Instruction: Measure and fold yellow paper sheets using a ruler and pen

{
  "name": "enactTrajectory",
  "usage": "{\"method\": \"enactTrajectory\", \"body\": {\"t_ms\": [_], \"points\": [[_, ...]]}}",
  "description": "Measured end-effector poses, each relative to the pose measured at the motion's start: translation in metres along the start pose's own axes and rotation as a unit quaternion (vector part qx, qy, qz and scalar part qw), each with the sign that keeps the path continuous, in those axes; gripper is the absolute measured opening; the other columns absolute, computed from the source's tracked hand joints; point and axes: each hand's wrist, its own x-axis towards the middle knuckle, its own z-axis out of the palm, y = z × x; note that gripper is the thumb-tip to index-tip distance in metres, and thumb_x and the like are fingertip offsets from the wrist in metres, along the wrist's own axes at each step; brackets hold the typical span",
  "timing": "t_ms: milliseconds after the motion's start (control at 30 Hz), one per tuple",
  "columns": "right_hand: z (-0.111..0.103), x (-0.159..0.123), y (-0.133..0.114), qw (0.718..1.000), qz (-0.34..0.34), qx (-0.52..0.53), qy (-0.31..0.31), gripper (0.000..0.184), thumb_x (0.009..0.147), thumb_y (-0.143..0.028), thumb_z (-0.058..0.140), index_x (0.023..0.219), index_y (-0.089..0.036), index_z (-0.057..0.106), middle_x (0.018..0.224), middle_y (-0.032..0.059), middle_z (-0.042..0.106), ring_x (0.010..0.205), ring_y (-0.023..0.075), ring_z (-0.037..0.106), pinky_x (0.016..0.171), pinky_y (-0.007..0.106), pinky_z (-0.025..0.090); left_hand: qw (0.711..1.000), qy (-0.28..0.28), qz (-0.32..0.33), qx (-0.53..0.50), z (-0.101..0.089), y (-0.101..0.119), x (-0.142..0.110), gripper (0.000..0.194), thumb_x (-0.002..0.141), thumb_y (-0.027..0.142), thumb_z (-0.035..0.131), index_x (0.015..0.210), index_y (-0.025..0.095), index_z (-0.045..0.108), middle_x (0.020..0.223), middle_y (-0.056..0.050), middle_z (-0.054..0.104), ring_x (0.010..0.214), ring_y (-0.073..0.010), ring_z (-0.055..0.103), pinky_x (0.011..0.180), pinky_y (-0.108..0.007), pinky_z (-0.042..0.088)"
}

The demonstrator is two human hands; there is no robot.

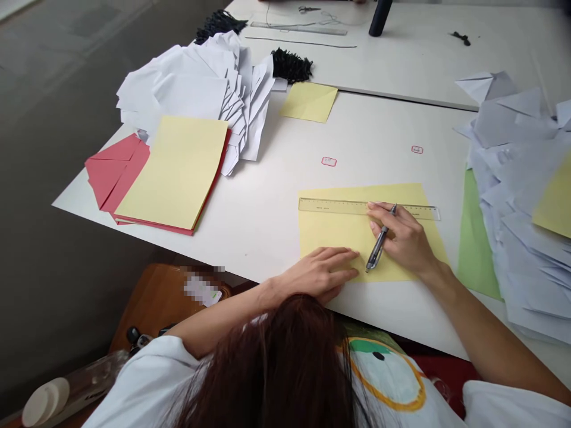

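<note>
I have the right hand (pixel 404 238) with fingers wrapped round a pen (pixel 380 241), its tip slanting away and rightward; fingertips rest on the ruler (pixel 332 205), covering part. The ruler runs left to right across a yellow sheet (pixel 334 232), overhanging its right edge. My left hand (pixel 319 273) lies there, fingers loosely spread. Beyond, the table (pixel 267 205) carries red-framed labels (pixel 329 161), their print unreadable to me.

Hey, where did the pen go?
In the head view, the pen is right of centre, held in the right hand, slanting over the yellow paper, its upper end by the clear ruler.
</note>
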Motion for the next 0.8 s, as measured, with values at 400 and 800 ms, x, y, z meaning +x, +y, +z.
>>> {"method": "enactTrajectory", "body": {"t_ms": [400,800], "points": [[0.0,0.003,0.0,1.0,0.008,-0.003,-0.007,0.041,0.093,-0.011,0.053,0.131,-0.025,0.06,0.141,0.0081,0.062,0.135,0.0278,0.055,0.114,0.049,0.048,0.965,0.04,-0.213,0.15,-0.011,-0.027,0.026,0.057,0.099,0.042,0.042,0.146,0.01,0.044,0.159,-0.027,0.029,0.149,-0.0391,0.026,0.117,-0.054,0.028],[0.001,0.008,0.006,0.998,0.047,-0.007,-0.031,0.042,0.096,-0.014,0.048,0.137,-0.023,0.055,0.145,0.0107,0.058,0.139,0.0288,0.049,0.116,0.053,0.045,0.961,0.055,-0.226,0.149,-0.008,-0.038,0.043,0.06,0.098,0.047,0.042,0.147,0.013,0.044,0.158,-0.025,0.031,0.145,-0.0403,0.03,0.116,-0.054,0.025]]}}
